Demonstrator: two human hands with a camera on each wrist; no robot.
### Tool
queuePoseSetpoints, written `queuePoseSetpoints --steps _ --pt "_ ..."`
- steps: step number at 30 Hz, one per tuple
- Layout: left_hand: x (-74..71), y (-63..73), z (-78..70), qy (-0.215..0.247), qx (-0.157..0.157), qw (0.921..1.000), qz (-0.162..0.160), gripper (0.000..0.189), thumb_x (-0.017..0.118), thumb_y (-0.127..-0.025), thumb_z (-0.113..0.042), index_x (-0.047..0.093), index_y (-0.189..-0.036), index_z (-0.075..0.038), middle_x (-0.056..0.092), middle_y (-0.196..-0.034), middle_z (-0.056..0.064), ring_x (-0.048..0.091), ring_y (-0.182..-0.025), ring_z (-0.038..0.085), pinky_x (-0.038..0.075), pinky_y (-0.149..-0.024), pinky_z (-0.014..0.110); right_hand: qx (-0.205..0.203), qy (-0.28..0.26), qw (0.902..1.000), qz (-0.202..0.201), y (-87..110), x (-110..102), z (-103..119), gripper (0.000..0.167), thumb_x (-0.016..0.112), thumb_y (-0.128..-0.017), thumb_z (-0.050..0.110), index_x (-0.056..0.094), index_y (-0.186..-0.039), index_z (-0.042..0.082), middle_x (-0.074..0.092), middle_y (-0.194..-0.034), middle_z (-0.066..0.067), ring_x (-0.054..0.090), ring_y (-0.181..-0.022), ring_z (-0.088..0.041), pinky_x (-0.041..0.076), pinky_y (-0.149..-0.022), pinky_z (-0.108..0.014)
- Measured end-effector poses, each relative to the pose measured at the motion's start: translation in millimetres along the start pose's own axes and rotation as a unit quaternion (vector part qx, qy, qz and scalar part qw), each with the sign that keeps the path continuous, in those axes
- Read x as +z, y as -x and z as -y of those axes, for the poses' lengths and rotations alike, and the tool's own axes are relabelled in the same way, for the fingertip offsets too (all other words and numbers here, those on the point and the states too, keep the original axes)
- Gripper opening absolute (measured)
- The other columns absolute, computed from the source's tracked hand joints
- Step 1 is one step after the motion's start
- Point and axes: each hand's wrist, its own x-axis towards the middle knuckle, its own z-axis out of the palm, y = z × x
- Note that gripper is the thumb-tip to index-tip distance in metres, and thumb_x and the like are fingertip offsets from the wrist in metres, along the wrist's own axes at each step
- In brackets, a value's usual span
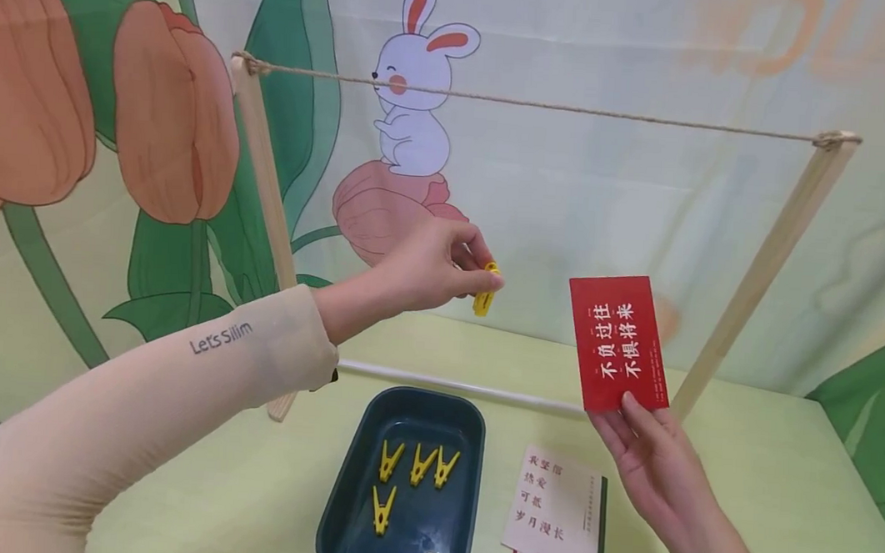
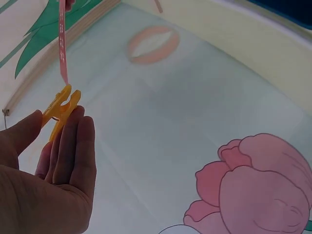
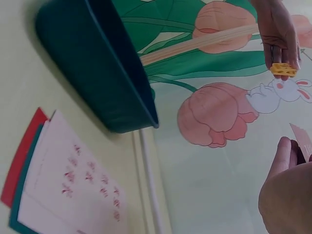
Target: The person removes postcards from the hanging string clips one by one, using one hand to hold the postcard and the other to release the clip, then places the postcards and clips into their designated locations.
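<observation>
In the head view my left hand [image 1: 446, 264] pinches a yellow clothespin [image 1: 486, 292] between thumb and fingers, below the string. The left wrist view shows this clothespin [image 2: 62, 109] with its handles squeezed between thumb and fingertips. To the right, my right hand [image 1: 651, 454] holds a red card [image 1: 619, 344] with white Chinese characters by its lower edge, thumb in front. A gap separates card and clothespin in the head view. Above both hands, a twine string [image 1: 571, 109] spans two wooden posts, with nothing hanging from it.
A dark blue tray [image 1: 340, 505] on the table contains several yellow clothespins [image 1: 381, 511]. Right of it lies a stack of cards [image 1: 558, 516], a cream one on top. Wooden posts [image 1: 267, 175] stand left and right [image 1: 766, 268], with a white rod [image 1: 452, 384] low between them.
</observation>
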Motion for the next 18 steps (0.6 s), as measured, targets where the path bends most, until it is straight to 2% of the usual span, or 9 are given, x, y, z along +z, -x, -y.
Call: queuePoseSetpoints --steps 6,11,15,18 --pt "5.1 11.2 16.9 -0.027 -0.02 0.9994 0.01 0.021 0.084 -0.094 -0.019 0.068 -0.1 -0.007 0.079 -0.09 0.005 0.074 -0.084 0.021 0.061 -0.073 0.035 0.041 0.06 0.9955 -0.06 4.1 -12.3 -10.7 0.049 0.061 -0.11 0.027 0.041 -0.153 0.034 0.067 -0.139 0.01 0.067 -0.129 -0.014 0.056 -0.101 -0.028" --pt "8.2 18.9 31.8 -0.036 -0.03 0.9988 0.014 0.024 0.085 -0.093 -0.02 0.067 -0.101 -0.007 0.078 -0.09 0.004 0.075 -0.083 0.02 0.062 -0.073 0.034 0.065 0.115 0.9876 -0.084 8.9 -27.8 -21.5 0.052 0.059 -0.111 0.029 0.034 -0.155 0.038 0.063 -0.141 0.01 0.067 -0.131 -0.016 0.054 -0.103 -0.028" --pt "11.7 25.3 41.5 -0.043 -0.042 0.9981 0.013 0.026 0.087 -0.091 -0.02 0.067 -0.101 -0.006 0.078 -0.088 0.003 0.076 -0.083 0.018 0.061 -0.073 0.033 0.091 0.148 0.9797 -0.1 12.8 -38.5 -32.6 0.055 0.059 -0.111 0.029 0.033 -0.159 0.03 0.067 -0.136 0.008 0.068 -0.13 -0.02 0.053 -0.105 -0.03" --pt "16.1 30.6 47.8 -0.054 -0.065 0.9963 0.015 0.027 0.088 -0.091 -0.023 0.068 -0.101 -0.007 0.078 -0.086 0.002 0.074 -0.079 0.019 0.06 -0.071 0.032 0.1 0.17 0.9748 -0.105 13.7 -43.4 -41.3 0.059 0.06 -0.112 0.027 0.03 -0.163 0.021 0.069 -0.133 0.005 0.069 -0.129 -0.023 0.054 -0.104 -0.032"
